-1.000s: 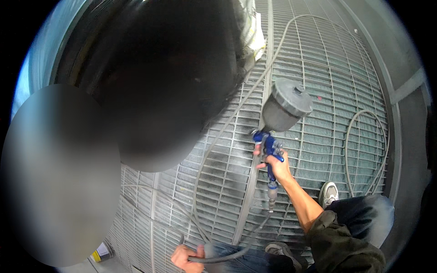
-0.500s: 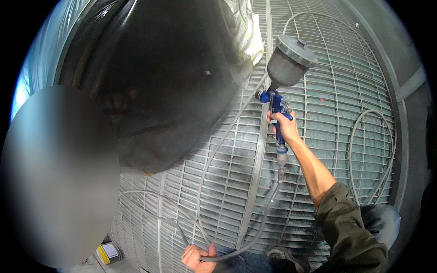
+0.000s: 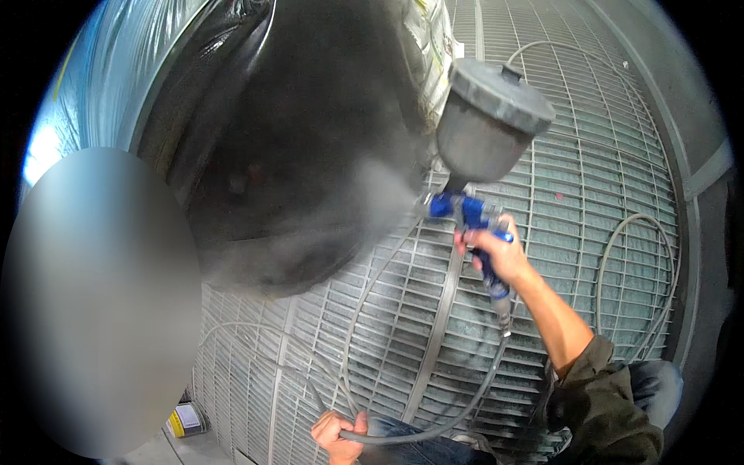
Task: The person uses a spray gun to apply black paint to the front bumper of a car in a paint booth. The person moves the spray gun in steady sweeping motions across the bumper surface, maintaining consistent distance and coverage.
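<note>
My right hand (image 3: 501,252) is closed round the blue spray gun (image 3: 474,209), whose grey lidded cup (image 3: 490,116) sits on top. Pale mist (image 3: 381,190) fans leftward from the nozzle onto a large dark, glossy, wrinkled surface (image 3: 287,116). A grey hose (image 3: 465,418) drops from the gun's handle and loops back to my left hand (image 3: 337,435), which grips it low in the view, near my jeans. Crumpled white masking sheet (image 3: 430,31) edges the dark surface beside the cup.
Metal floor grating (image 3: 589,170) surrounds me, with more hose (image 3: 671,271) looped at the right beside a grey wall (image 3: 701,93). Blue plastic sheeting (image 3: 108,70) hangs at upper left. A yellow-banded can (image 3: 187,420) stands at lower left. A blurred oval hides the left side.
The spray gun rose and shifted right, then dropped slightly and tilted, and mist now shows clearly at its nozzle. My left hand shifted slightly right, still on the hose.
</note>
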`<state>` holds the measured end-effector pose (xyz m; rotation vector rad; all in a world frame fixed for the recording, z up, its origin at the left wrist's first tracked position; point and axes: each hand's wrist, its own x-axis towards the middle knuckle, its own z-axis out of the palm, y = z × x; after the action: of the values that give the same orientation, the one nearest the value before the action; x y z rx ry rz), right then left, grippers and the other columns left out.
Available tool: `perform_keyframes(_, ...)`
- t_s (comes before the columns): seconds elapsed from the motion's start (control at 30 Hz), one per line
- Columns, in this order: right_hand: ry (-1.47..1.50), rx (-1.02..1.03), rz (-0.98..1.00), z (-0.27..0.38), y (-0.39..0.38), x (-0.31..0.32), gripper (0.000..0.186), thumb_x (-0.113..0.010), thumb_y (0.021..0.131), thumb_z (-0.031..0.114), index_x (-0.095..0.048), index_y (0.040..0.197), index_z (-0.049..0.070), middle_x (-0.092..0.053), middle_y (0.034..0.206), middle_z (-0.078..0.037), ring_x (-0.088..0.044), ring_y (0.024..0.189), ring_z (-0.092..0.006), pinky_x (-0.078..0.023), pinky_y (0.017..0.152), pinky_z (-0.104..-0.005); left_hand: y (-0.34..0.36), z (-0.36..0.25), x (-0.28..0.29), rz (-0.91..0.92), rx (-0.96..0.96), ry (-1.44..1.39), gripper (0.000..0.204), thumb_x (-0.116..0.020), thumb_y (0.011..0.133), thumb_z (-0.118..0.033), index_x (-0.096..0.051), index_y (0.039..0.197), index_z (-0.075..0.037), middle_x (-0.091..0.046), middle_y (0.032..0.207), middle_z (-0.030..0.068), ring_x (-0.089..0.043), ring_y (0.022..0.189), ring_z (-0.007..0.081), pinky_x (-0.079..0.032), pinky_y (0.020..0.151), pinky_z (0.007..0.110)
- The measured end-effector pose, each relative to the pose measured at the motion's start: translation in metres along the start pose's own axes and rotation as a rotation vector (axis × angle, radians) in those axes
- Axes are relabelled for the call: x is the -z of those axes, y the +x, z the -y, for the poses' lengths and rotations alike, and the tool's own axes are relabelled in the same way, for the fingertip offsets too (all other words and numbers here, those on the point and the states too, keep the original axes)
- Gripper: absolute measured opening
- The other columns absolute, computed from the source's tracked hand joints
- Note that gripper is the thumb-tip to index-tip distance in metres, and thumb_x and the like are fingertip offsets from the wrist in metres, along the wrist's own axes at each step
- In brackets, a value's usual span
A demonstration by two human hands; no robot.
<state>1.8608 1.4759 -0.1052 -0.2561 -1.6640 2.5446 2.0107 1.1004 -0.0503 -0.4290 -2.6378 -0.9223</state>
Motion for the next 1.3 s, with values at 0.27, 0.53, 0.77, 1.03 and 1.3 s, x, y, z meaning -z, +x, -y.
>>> perform_keyframes(0.27,-0.214,0.036,-0.193,0.044,0.034,0.031,0.016,-0.058,0.078,0.014,-0.058,0.091,0.006,-0.059,0.076,-0.001,-0.055,0.061,-0.0086,-0.045,0.045,-0.0238,-0.002,0.009,0.022,-0.192,0.115,0.046,0.039,-0.075,0.075,-0.009,-0.041,0.057,-0.007,-0.04,0.05,0.0016,-0.036,0.048,0.0109,-0.027,0.048,0.027)
perform_keyframes(0.53,0.047,-0.251,0.334,0.1,-0.053,-0.08,0.014,-0.063,0.082,0.017,-0.065,0.087,0.004,-0.06,0.07,-0.001,-0.056,0.055,-0.0076,-0.046,0.048,-0.0222,-0.001,-0.011,0.057,-0.355,0.201,0.007,0.039,-0.07,0.08,-0.009,-0.037,0.058,-0.007,-0.04,0.051,0.0002,-0.034,0.049,0.0091,-0.026,0.048,0.026)
perform_keyframes(0.77,-0.091,-0.038,0.134,0.137,0.0,-0.04,0.018,-0.061,0.088,0.019,-0.062,0.08,0.003,-0.061,0.067,-0.004,-0.052,0.049,-0.0093,-0.042,0.041,-0.0236,0.012,-0.058,0.058,-0.355,0.108,0.081,0.038,-0.073,0.074,-0.005,-0.04,0.057,-0.007,-0.041,0.05,0.0026,-0.036,0.046,0.0134,-0.028,0.046,0.027)
perform_keyframes(1.03,-0.199,0.019,-0.113,0.162,0.059,0.024,0.013,-0.058,0.082,0.016,-0.059,0.088,0.004,-0.058,0.071,-0.004,-0.054,0.059,-0.0105,-0.041,0.042,-0.0241,0.01,-0.09,0.048,-0.493,0.234,0.052,0.041,-0.075,0.076,-0.007,-0.039,0.056,-0.008,-0.04,0.05,0.0011,-0.037,0.046,0.0101,-0.027,0.046,0.026)
perform_keyframes(1.3,0.093,-0.213,0.458,0.229,0.02,-0.043,0.012,-0.061,0.084,0.016,-0.063,0.087,0.004,-0.058,0.07,-0.001,-0.05,0.055,-0.0076,-0.041,0.043,-0.0235,0.029,-0.116,0.056,-0.547,0.338,0.099,0.041,-0.075,0.077,-0.006,-0.038,0.056,-0.007,-0.04,0.05,0.0,-0.036,0.048,0.0086,-0.029,0.047,0.026)
